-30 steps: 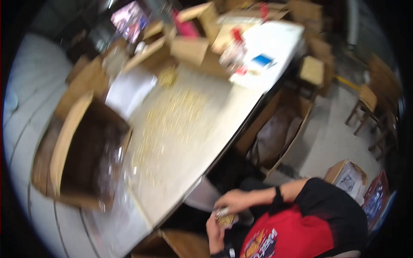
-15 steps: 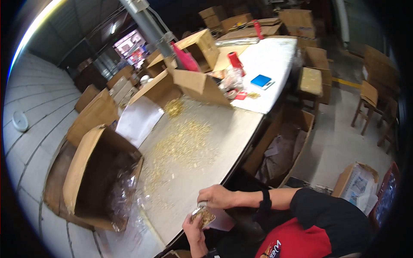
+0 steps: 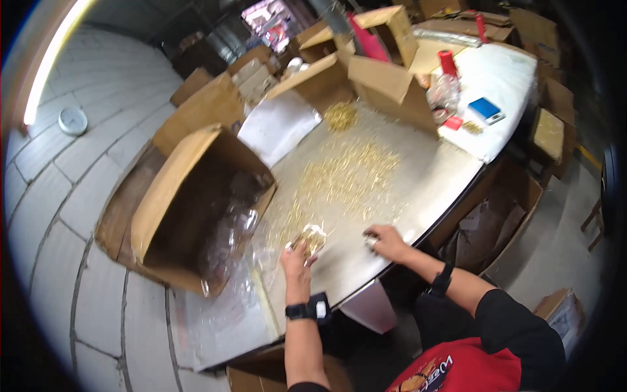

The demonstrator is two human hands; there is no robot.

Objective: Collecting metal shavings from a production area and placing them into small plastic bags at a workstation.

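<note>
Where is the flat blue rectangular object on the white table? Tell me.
In the head view, the flat blue rectangular object lies upper right, on the white table near its right edge, just right of the clear plastic bottle and small red item.

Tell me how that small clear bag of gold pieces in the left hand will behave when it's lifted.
The small clear bag in the left hand looks like thin film, so it would probably sag and change shape. Packed with gold pieces like those scattered on the table, it is likely heavy for its size and may slip.
</note>
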